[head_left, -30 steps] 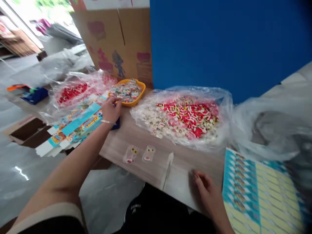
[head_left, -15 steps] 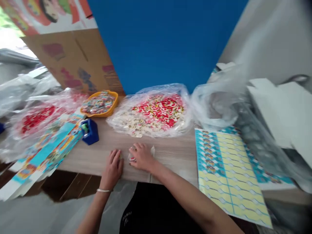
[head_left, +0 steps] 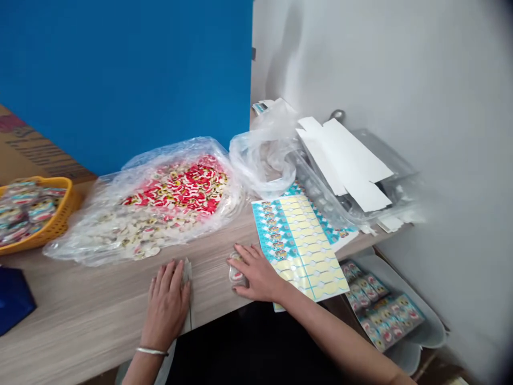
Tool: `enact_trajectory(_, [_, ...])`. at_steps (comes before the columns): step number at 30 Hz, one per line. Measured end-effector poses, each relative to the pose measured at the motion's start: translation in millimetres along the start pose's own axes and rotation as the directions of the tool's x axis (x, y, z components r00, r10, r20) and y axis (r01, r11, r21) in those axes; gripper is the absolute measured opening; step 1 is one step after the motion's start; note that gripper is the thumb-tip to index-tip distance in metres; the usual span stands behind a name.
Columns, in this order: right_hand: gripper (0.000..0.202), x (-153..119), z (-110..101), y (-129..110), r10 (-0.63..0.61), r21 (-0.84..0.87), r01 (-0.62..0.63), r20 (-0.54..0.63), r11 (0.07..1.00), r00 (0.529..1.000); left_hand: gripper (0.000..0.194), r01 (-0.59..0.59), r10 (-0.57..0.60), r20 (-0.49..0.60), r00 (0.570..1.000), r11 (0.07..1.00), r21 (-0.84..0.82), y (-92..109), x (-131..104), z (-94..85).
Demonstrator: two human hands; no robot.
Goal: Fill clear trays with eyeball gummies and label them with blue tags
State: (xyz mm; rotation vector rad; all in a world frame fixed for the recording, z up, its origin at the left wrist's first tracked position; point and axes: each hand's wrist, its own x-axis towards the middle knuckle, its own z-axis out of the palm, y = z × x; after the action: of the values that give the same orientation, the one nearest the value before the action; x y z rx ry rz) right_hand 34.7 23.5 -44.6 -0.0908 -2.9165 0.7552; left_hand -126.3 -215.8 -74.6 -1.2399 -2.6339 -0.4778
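My right hand (head_left: 258, 274) has its thumb and fingers around the edges of a small clear plastic case (head_left: 237, 276) with something red and white inside. The case rests on the wooden tabletop (head_left: 212, 291), beside the sheet of yellow and blue stickers (head_left: 298, 240). Palm down, my left hand (head_left: 166, 299) lies on the table with its fingers stretched out. Along its thumb side is a thin clear plastic piece (head_left: 187, 271), partly covered by the hand; I cannot tell whether the hand grips it.
An open plastic bag of red and white small pieces (head_left: 188, 187) spreads at the back. At left are a yellow basket (head_left: 66, 214) and a blue tape dispenser (head_left: 16, 299). Clear trays (head_left: 320, 192) and white card (head_left: 344, 160) are piled right; packed cases (head_left: 388, 315) sit below the table edge.
The view has turned to the right. My hands have moved apart, and the right hand with the plastic case is now close to the sticker sheet.
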Motion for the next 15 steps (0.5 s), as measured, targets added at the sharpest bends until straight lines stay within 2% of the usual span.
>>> enact_trajectory(3, [0.078, -16.6, -15.5, 2.5, 0.051, 0.052, -0.047, -0.075, 0.998, 0.996, 0.071, 0.026, -0.031, -0.065, 0.997, 0.997, -0.075, 16.4, -0.7, -19.7])
enact_trajectory(5, [0.069, -41.7, -28.2, 13.4, 0.135, 0.054, -0.127, -0.185, 0.99, 0.973, 0.069, 0.074, -0.096, -0.075, 0.993, 0.964, -0.255, 46.1, -4.3, -31.3])
enact_trajectory(6, [0.064, -56.6, -33.5, 21.6, 0.176, 0.044, -0.171, -0.242, 0.984, 0.954, 0.064, 0.122, -0.142, -0.021, 0.99, 0.911, -0.395, 66.4, -5.7, -34.6])
enact_trajectory(7, [0.059, -71.6, -37.4, 31.2, 0.213, 0.029, -0.213, -0.284, 0.977, 0.935, 0.056, 0.207, -0.176, 0.109, 0.978, 0.817, -0.538, 89.4, -6.2, -35.5])
enact_trajectory(8, [0.057, -85.7, -39.7, 41.3, 0.246, 0.014, -0.254, -0.318, 0.967, 0.916, 0.05, 0.331, -0.186, 0.282, 0.941, 0.667, -0.667, 113.6, -5.4, -34.1])
enact_trajectory(9, [0.055, -98.1, -40.3, 51.2, 0.274, 0.001, -0.291, -0.338, 0.957, 0.9, 0.047, 0.462, -0.159, 0.448, 0.88, 0.509, -0.726, 137.3, -3.2, -30.6])
enact_trajectory(10, [0.053, -108.4, -39.2, 60.1, 0.298, -0.009, -0.321, -0.35, 0.947, 0.888, 0.046, 0.569, -0.141, 0.563, 0.814, 0.385, -0.726, 159.3, 0.5, -25.6])
enact_trajectory(11, [0.051, -116.2, -36.8, 67.4, 0.314, -0.017, -0.343, -0.358, 0.939, 0.879, 0.047, 0.634, -0.145, 0.623, 0.768, 0.301, -0.712, 178.1, 5.6, -19.6])
enact_trajectory(12, [0.05, -121.9, -33.4, 72.5, 0.324, -0.025, -0.357, -0.361, 0.934, 0.874, 0.048, 0.669, -0.171, 0.647, 0.743, 0.23, -0.707, 193.2, 11.6, -13.3])
enact_trajectory(15, [0.047, -129.0, -21.6, 75.5, 0.346, -0.043, -0.395, -0.404, 0.918, 0.847, 0.051, 0.698, -0.262, 0.667, 0.697, 0.035, -0.715, 216.4, 30.5, 2.3])
